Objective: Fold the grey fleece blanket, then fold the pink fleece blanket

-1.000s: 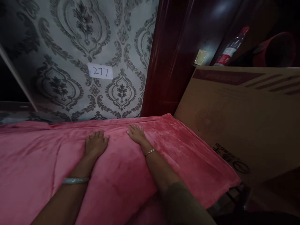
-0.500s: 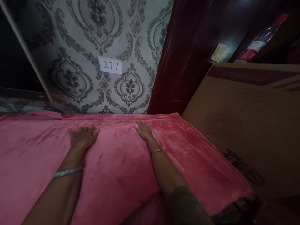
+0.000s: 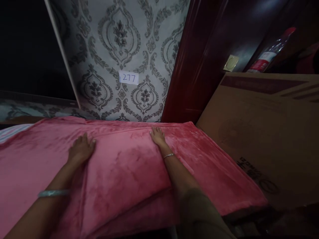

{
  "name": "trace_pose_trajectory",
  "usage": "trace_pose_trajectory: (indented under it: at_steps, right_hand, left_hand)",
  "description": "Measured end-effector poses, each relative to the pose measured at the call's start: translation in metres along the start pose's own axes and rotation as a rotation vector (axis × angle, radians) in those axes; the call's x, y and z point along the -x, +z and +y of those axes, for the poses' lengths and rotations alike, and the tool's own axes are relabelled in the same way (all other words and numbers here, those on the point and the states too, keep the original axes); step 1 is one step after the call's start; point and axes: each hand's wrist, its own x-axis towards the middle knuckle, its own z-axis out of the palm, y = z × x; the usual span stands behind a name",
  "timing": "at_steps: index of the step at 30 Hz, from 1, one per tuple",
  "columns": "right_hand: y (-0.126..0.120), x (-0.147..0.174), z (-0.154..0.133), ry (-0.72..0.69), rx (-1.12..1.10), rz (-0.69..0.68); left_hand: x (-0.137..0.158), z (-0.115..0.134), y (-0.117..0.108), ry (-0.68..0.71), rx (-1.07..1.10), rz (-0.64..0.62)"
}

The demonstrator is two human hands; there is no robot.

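Observation:
A pink plush blanket [image 3: 127,162] lies spread before me, with a folded layer on it whose edges show between my arms and below. My left hand [image 3: 81,148] rests on the left part of the blanket, near that layer's left edge, fingers extended and thumb apart. Farther right, my right hand [image 3: 158,136] lies flat on the blanket near its far edge, fingers loosely spread. Neither hand grips the cloth. Part of the blanket's near side is dark and covered by my right arm.
A large cardboard box [image 3: 264,132] stands close on the right, with a red-capped plastic bottle [image 3: 267,54] behind it. Patterned wallpaper [image 3: 119,39] and a dark red panel [image 3: 184,69] rise behind the blanket. A dark screen [image 3: 30,53] is at left, above striped cloth [image 3: 13,131].
My left hand has slid left and slightly nearer across the blanket, and a fold edge now shows beside it. The right hand stays at the far edge. The view has turned left.

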Motion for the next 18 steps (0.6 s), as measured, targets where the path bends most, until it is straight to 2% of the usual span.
trace_pose_trajectory:
  at_steps: [2, 4, 6, 9, 11, 18]
  right_hand:
    - [-0.005, 0.020, -0.012, -0.094, 0.021, -0.001]
    - [-0.003, 0.046, -0.020, -0.238, 0.059, -0.026]
    - [0.004, 0.074, -0.021, -0.333, 0.098, -0.070]
    - [0.019, 0.105, -0.013, -0.345, 0.140, -0.090]
    - [0.026, 0.113, -0.007, -0.329, 0.153, -0.072]
    - [0.027, 0.111, -0.004, -0.327, 0.143, -0.046]
  left_hand:
    - [0.022, 0.009, 0.002, 0.222, -0.055, 0.043]
    - [0.047, 0.018, 0.014, 0.488, -0.116, 0.039]
    - [0.071, 0.023, 0.033, 0.639, -0.152, 0.000]
    - [0.093, 0.020, 0.059, 0.670, -0.177, 0.016]
    - [0.098, 0.015, 0.068, 0.655, -0.170, 0.065]
    - [0.099, 0.001, 0.064, 0.627, -0.185, 0.038]
